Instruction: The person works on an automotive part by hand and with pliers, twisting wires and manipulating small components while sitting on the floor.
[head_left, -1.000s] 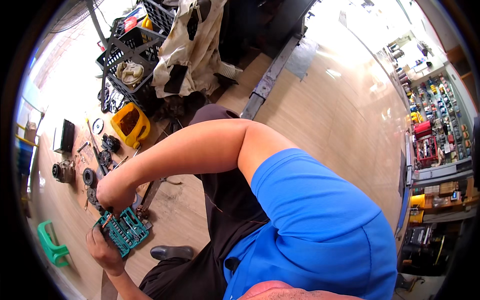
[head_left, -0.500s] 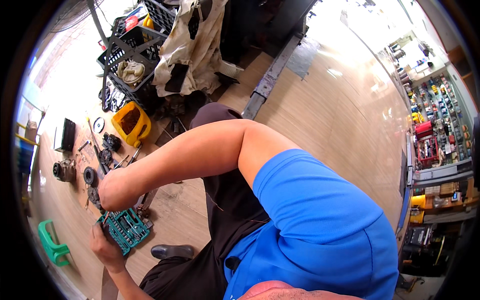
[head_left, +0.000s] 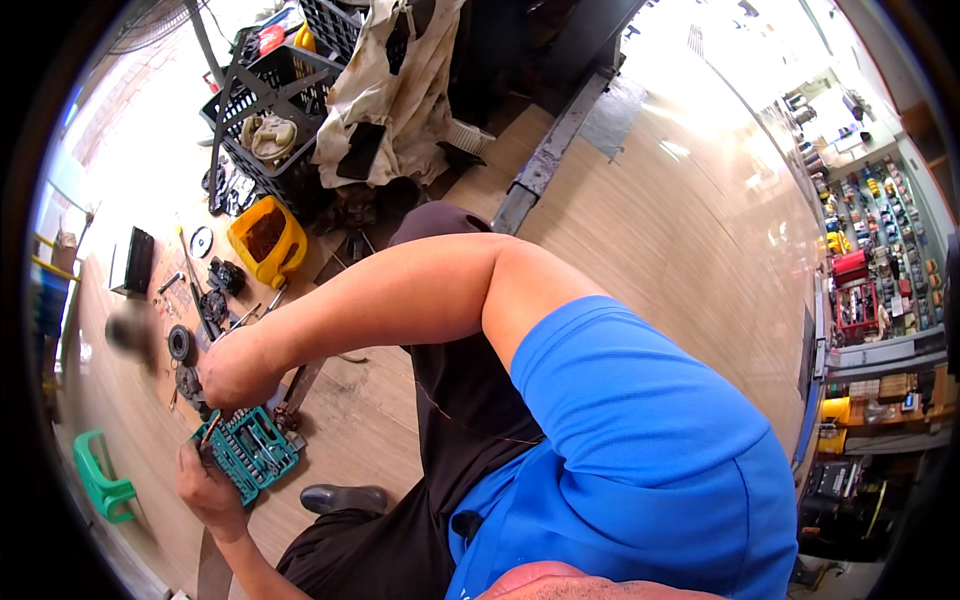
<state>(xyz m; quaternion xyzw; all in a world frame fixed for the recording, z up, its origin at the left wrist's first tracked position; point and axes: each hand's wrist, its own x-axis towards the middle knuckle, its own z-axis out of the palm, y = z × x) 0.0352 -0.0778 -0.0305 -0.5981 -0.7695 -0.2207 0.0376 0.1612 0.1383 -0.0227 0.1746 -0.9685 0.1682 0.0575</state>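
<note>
My right arm reaches across to the left, and its hand [head_left: 240, 370] is curled closed above the tool set. What its fingers grip is hidden behind the hand. Lower down, my left hand [head_left: 210, 492] pinches a small dark part [head_left: 207, 452] that I cannot make out. A thin orange-red piece [head_left: 212, 427] shows between the two hands. Just beside them lies an open teal socket set case [head_left: 262, 452] with metal sockets and bits in it. Black round parts [head_left: 181, 344] and a dark pulley-like piece [head_left: 188, 384] lie on the floor next to my right hand.
A cut yellow jug [head_left: 268, 240], black crates [head_left: 265, 130] and a stained cloth [head_left: 390, 100] stand ahead. At left are a green stool [head_left: 103, 477], a black box [head_left: 131, 262] and a blurred round part [head_left: 130, 332]. A metal beam [head_left: 550, 150] crosses the floor; stocked shelves [head_left: 880, 230] line the right.
My right hand has shifted slightly up and tilted at the wrist. My left hand stays almost in place. The round part at left was sharp before and is blurred now.
</note>
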